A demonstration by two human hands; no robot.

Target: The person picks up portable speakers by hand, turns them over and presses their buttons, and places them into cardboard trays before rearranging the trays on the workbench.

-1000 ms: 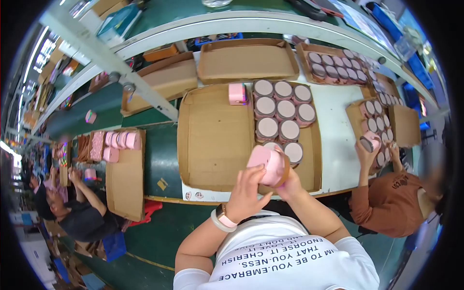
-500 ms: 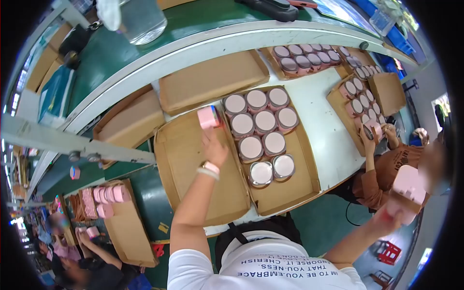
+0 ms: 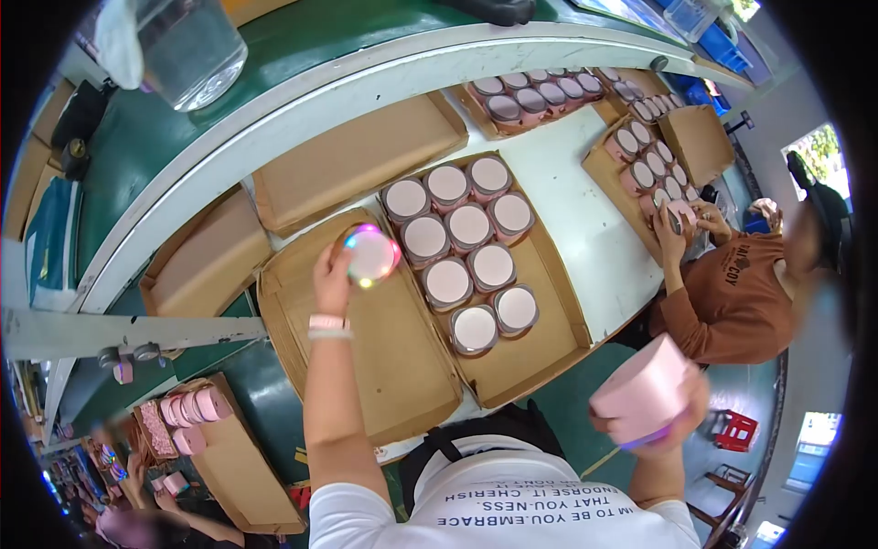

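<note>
My left hand [image 3: 333,282] is closed on a pink rounded device [image 3: 371,253], whose round pale face is ringed by coloured lights. It hangs over the left cardboard tray [image 3: 366,366]. At the lower right, my right hand [image 3: 686,416] grips a second pink device [image 3: 642,392], blurred, with a purple glow along its lower edge. That hand is out past the right tray, above the floor. Several similar pink devices [image 3: 469,225] stand in rows in the right cardboard tray [image 3: 526,371], round pale faces up.
Empty-looking cardboard trays [image 3: 366,165] lie behind. More filled trays [image 3: 535,96] stand at the back right. A co-worker in a brown shirt [image 3: 732,302] handles a device at the right. A metal rail [image 3: 366,78] crosses behind, with a clear jug [image 3: 192,55] beyond it.
My left hand has drawn back leftward and turned its device, so the lit round face now shows. My right hand has come inward from the far right with its device. The view has shifted.
</note>
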